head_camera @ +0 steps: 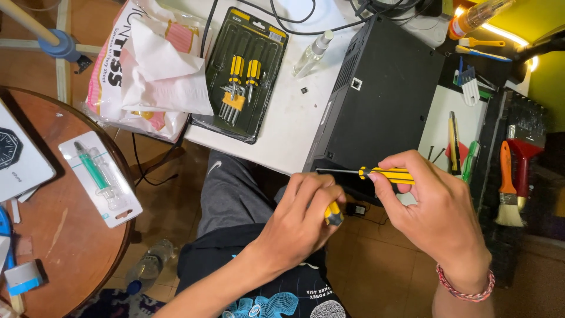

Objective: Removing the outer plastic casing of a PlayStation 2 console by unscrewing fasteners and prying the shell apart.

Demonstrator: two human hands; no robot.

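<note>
Right hand [438,206] pinches screwdriver [376,174] lying horizontal, tip pointing frame-left; left hand [300,221] closed on second driver [333,215]; black box [382,94] on white table [288,118] above.

Bright, sharp view; lamp [500,32] glares top right, edges bowed

We see a slim yellow-and-black-striped handled screwdriver with a thin steel shaft [376,174] | lying level, tip pointing left, in front of the black box's near edge | second small yellow-and-black screwdriver handle [333,214] | mostly hidden, only its end showing, just below the first.
</note>
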